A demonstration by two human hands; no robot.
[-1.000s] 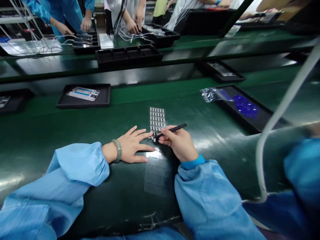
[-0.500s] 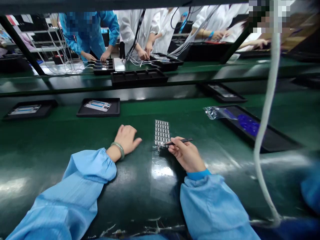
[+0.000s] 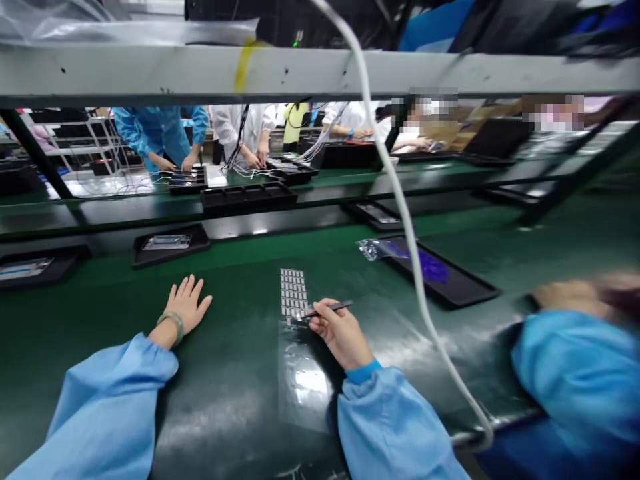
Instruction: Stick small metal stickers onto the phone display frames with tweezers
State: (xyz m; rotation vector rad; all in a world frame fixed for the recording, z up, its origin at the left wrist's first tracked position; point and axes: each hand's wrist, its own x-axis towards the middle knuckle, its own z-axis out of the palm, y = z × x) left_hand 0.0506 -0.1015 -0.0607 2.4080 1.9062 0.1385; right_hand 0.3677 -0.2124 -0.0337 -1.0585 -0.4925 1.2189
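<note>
Glossy dark-green rubber belt (image 3: 225, 407) gleaming; matt black tweezers (image 3: 333, 308); clear shiny plastic sheet (image 3: 304, 393); soft pale-blue cloth sleeve (image 3: 387, 427); smooth green stone bangle (image 3: 173, 325).

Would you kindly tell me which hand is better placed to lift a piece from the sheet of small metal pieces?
The right hand, most likely: it holds black tweezers with their tips at the lower end of the sheet. The left hand lies open and empty, off to its left.

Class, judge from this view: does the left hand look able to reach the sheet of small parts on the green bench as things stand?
Probably yes. The left hand lies open on the bench beside the sheet, with nothing standing between them; the right hand, holding a black tool, is on the sheet's other side.
</note>
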